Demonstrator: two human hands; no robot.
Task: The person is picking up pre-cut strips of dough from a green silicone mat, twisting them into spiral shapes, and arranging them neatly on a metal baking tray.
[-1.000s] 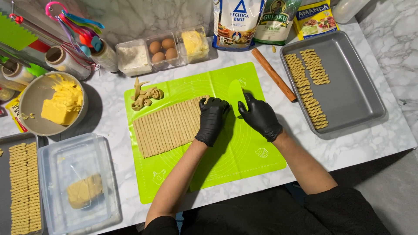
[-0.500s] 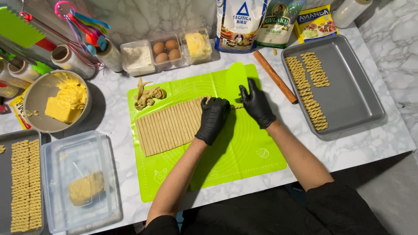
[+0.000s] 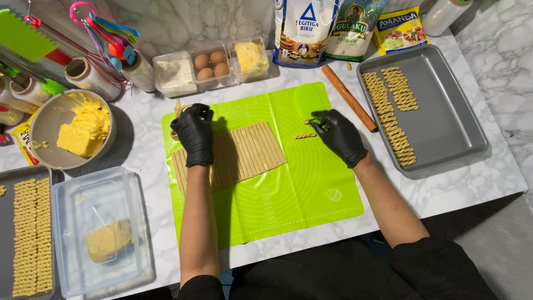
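On the green mat [image 3: 288,194], the right hand [image 3: 338,135] pinches the end of a dough strip [image 3: 310,121] in its fingertip grip, with a twisted piece [image 3: 305,135] lying just beside, below the fingers. The left hand [image 3: 195,132] is closed on dough scraps [image 3: 177,108] at the far-left corner of the scored dough sheet [image 3: 250,150].

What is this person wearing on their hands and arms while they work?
Both the left hand and the right hand wear snug, slightly shiny black gloves that end at the wrist. The forearms are bare. Black sleeves are pushed up to about the elbows. No rings, watch or markings show.
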